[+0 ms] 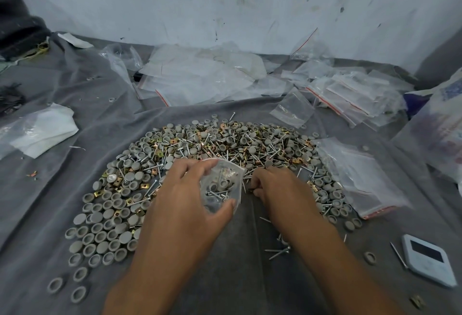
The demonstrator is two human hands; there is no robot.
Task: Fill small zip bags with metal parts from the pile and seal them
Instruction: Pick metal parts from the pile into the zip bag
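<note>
A wide pile of metal parts (220, 144), made of screws, brass-coloured square clips and grey round caps, spreads over a grey cloth (62, 189). My left hand (185, 197) grips a small clear zip bag (221, 184) just above the pile's near edge; screws and grey caps show inside it. My right hand (277, 187) lies to the right of the bag with its fingers curled down into the pile, pinching small parts between the fingertips. What exactly it pinches is hidden by the fingers.
A stack of empty zip bags (360, 177) lies right of the pile. More loose bags (205, 74) are heaped along the wall, with filled ones (355, 94) at the back right. A white digital scale (427, 259) sits at the near right. Loose screws (280, 252) lie by my right forearm.
</note>
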